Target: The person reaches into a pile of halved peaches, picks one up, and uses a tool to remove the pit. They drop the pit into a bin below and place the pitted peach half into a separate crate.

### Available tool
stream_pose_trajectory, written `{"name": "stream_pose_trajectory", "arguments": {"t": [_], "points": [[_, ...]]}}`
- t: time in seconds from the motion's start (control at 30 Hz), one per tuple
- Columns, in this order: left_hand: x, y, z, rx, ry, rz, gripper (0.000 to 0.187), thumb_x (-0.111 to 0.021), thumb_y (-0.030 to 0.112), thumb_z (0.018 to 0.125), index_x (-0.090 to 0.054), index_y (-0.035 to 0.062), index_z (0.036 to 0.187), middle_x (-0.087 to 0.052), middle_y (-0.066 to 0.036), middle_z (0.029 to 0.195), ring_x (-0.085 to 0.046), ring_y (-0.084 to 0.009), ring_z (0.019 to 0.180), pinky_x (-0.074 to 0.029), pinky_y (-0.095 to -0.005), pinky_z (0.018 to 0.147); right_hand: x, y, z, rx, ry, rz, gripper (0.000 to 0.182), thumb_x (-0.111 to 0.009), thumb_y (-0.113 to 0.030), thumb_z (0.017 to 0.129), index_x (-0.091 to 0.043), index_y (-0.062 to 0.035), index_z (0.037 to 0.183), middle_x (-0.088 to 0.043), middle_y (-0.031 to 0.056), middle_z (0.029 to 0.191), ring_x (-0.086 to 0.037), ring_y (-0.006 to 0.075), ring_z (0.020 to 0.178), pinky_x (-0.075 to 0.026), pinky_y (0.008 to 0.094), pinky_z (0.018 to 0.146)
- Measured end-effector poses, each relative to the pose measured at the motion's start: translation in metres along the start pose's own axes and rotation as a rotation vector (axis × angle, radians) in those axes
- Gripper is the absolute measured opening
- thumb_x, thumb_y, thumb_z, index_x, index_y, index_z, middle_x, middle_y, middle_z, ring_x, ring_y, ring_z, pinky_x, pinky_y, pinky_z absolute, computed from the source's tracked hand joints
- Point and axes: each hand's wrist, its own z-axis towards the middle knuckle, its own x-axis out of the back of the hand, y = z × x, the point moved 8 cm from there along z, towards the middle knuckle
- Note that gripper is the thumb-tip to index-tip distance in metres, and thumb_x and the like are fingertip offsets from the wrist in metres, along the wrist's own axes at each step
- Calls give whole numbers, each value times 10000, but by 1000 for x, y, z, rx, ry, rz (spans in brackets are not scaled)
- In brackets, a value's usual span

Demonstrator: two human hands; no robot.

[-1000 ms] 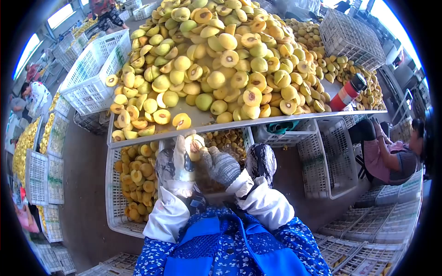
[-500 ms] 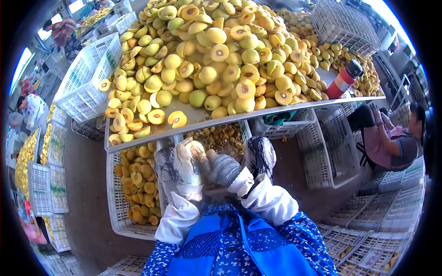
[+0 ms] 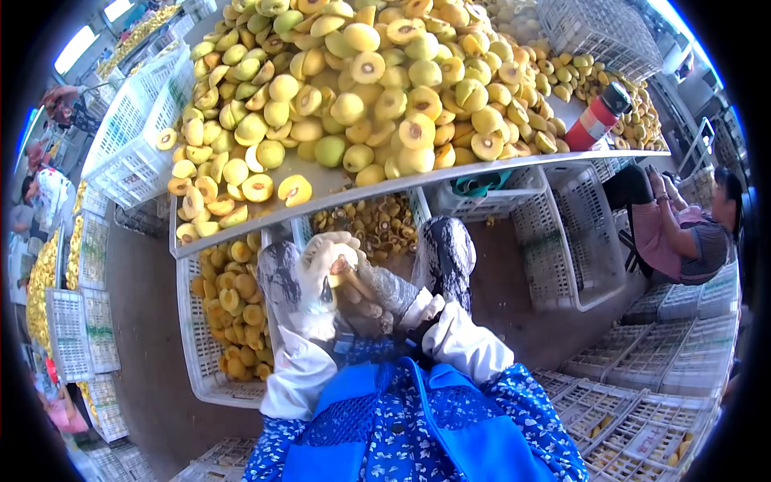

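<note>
My left hand (image 3: 318,277), in a pale glove, is wrapped around a cut yellow peach half (image 3: 343,259), its reddish-brown centre turned toward my right hand. My right hand (image 3: 384,294), in a dirty grey glove, is closed right beside the fruit with its fingers curled. Whatever it may grip is hidden. Both hands are between my knees, just below the table edge. Above them a large heap of halved peaches (image 3: 351,106) covers the metal table (image 3: 353,193). One peach half (image 3: 295,190) lies cut side up near the table edge.
A crate of peach halves (image 3: 233,309) stands left of my legs; a bin of small brown pieces (image 3: 377,225) is under the table. A red bottle (image 3: 596,120) stands on the table. Empty crates (image 3: 566,241) and a seated person (image 3: 683,225) are at right. Stacked crates (image 3: 642,418) lie behind.
My right hand has rotated, so its curled fingers now show below the peach half. The left hand has tilted the fruit, still holding it. The whole view has shifted slightly.
</note>
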Motion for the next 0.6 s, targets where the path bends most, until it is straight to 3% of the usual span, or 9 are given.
{"name": "stream_pose_trajectory", "arguments": {"t": [0.1, 0.13, 0.2, 0.27, 0.37, 0.4, 0.47, 0.5, 0.6], "points": [[3, 9, 10, -38, -183, 405, 151, -558, 112, 891, -626, -22, 903, -663, -104, 845, -610, -129, 640, -489, -231, 567, 11, -7, -14, -240, 18, -203, 285, -520, -293, 921, -588, -27, 997, -600, 55, 785, -556, 143, 618, -418, 254, 473], [2, 10, 8, 105, -184, 502, 136, -557, 91, 884, -641, -14, 864, -670, -82, 837, -591, -81, 643, -470, -207, 577, 11, -11, -13, -293, -5, -255, 270, -541, -280, 912, -601, -28, 991, -617, 45, 822, -579, 137, 671, -434, 247, 509], [1, 12, 5, 88, -193, 434, 139, -552, 90, 886, -642, -14, 867, -671, -82, 840, -594, -77, 652, -468, -198, 578, 1, -24, -17, -281, -137, -318, 369, -589, -420, 866, -622, -53, 872, -599, 40, 736, -522, 92, 570, -396, 233, 455], [-5, 16, 3, 70, -153, 283, 145, -549, 91, 888, -646, -14, 864, -675, -85, 852, -602, -71, 674, -463, -179, 585, 5, -9, -17, -263, -78, -366, 470, -559, -536, 840, -621, -71, 840, -545, 37, 610, -521, 131, 534, -394, 246, 445], [8, 0, -1, 144, -100, 236, 129, -590, 99, 867, -655, -12, 876, -677, -90, 853, -617, -96, 734, -490, -213, 659, -9, -23, -31, -77, -104, -482, 452, -611, -511, 797, -623, -66, 876, -545, 81, 570, -561, 207, 526, -431, 272, 471], [7, -4, -1, 95, -168, 366, 120, -606, 99, 856, -659, -6, 880, -678, -80, 851, -616, -95, 746, -493, -220, 675, -24, -46, -35, 238, -140, -834, 426, -626, -472, 793, -619, -64, 914, -558, 96, 590, -568, 228, 538, -445, 289, 488], [5, -6, -6, 35, -256, 650, 102, -636, 83, 827, -667, 9, 890, -679, -49, 851, -606, -81, 787, -494, -228, 728, -33, -47, -43, 494, -195, -1518, 504, -674, -323, 740, -527, -66, 1148, -601, 155, 746, -587, 316, 633, -488, 375, 589], [5, -8, -7, 77, -274, 682, 98, -629, 74, 826, -663, 8, 890, -678, -40, 866, -599, -73, 804, -489, -228, 749, -16, -32, -37, 542, -242, -1446, 478, -620, -326, 782, -511, -68, 1169, -604, 163, 790, -594, 314, 652, -488, 373, 597], [-3, 1, -7, 108, -165, 351, 126, -614, 99, 851, -640, -16, 895, -663, -72, 862, -592, -84, 762, -483, -223, 711, -18, -18, -39, 203, -399, -619, 218, -447, -260, 944, -516, -60, 996, -567, 105, 909, -560, 153, 820, -455, 255, 620]]}}
